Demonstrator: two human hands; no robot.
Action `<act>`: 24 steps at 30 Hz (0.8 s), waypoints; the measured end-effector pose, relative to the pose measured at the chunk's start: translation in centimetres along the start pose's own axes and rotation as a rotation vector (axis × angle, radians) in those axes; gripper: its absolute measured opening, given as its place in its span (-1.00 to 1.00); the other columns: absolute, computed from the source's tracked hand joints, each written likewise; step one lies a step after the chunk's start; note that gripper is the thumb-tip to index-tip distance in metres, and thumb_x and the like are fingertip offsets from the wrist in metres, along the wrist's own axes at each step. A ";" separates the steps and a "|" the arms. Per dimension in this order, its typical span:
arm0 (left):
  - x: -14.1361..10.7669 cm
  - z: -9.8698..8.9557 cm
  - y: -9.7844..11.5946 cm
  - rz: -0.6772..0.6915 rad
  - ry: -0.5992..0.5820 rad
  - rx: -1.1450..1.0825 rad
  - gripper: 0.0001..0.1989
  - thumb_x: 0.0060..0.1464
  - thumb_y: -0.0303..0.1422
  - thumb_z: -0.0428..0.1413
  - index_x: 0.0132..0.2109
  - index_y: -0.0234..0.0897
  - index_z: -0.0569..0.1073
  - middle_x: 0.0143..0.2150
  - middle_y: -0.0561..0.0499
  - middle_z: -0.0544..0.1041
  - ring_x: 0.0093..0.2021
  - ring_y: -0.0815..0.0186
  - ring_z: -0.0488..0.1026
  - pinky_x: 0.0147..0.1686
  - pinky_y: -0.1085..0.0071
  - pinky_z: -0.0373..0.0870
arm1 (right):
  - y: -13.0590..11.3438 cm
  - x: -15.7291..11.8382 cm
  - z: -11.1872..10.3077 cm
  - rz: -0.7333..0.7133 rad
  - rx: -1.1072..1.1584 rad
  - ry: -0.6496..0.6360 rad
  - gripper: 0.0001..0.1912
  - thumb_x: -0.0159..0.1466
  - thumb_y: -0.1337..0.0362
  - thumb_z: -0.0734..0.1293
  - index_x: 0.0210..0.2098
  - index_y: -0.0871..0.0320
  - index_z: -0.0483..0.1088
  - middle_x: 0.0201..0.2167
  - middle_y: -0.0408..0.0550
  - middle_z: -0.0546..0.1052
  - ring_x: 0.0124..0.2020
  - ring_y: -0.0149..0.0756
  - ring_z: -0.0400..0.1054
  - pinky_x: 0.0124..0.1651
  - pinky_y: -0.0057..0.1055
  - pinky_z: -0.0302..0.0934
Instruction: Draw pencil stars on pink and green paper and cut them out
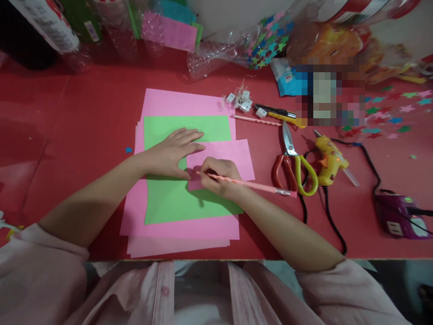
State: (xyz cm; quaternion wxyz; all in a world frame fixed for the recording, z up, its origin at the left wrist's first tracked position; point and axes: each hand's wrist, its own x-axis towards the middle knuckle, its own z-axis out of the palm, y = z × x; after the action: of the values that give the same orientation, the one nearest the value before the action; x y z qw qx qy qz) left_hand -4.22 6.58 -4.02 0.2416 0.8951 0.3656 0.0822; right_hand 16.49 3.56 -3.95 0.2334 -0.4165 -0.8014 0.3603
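Head view: pink sheets [189,229] lie nearest, at the edge of the red table [84,113], a green sheet [186,198] on top. The right hand [221,176] curls around a pink pencil [257,184], tip at a pink piece [230,151] overlying the green. The left hand [172,153], fingers spread, lies flat beside it. Farther off lies a clear bottle [216,54].

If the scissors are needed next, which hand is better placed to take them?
Probably the right hand: it is nearer to the scissors, though it should first lay down its pencil. The left hand lies farther away, over the green sheet.
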 end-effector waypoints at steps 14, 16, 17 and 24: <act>0.1 -0.3 0.1 -0.003 -0.047 0.035 -0.27 -0.01 -0.16 0.21 0.30 -0.25 0.27 0.47 -0.24 -0.02 0.45 -0.05 -0.13 0.38 -0.05 -0.26 | -0.1 -0.1 -0.4 0.016 0.166 0.030 -0.87 0.14 0.32 0.26 -0.52 0.10 0.22 -0.61 -0.24 0.35 -0.57 -0.48 0.17 -0.48 -0.49 0.02; 0.0 -0.4 0.0 0.003 -0.057 0.031 -0.27 0.00 -0.15 0.22 0.30 -0.24 0.28 0.47 -0.24 -0.04 0.46 -0.07 -0.14 0.38 -0.07 -0.27 | 0.0 0.1 -1.1 0.098 0.310 0.080 -0.83 0.21 0.22 0.27 -0.48 0.09 0.23 -0.60 -0.23 0.39 -0.59 -0.47 0.22 -0.51 -0.49 0.07; 0.0 -0.5 -0.1 0.010 -0.057 0.028 -0.27 -0.01 -0.13 0.22 0.30 -0.24 0.28 0.47 -0.24 -0.04 0.46 -0.08 -0.15 0.38 -0.08 -0.28 | 0.2 0.1 -1.5 0.135 0.380 0.104 -0.79 0.25 0.15 0.25 -0.46 0.09 0.23 -0.61 -0.23 0.39 -0.61 -0.46 0.22 -0.53 -0.49 0.08; -0.1 -0.3 -0.2 0.016 -0.023 -0.004 -0.25 -0.02 0.03 0.22 0.24 -0.23 0.32 0.46 -0.24 0.01 0.46 -0.05 -0.13 0.38 -0.07 -0.27 | 1.4 0.7 -2.2 0.235 0.504 0.118 -0.85 0.22 0.20 0.27 -0.43 0.08 0.22 -0.67 -0.27 0.36 -0.67 -0.46 0.17 -0.58 -0.47 0.06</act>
State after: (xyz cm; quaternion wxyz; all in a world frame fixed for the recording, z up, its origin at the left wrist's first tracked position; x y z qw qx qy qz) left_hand -4.46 6.75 -3.84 0.2469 0.8985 0.3553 0.0748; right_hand 18.28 5.56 -3.54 0.3325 -0.4555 -0.6179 0.5479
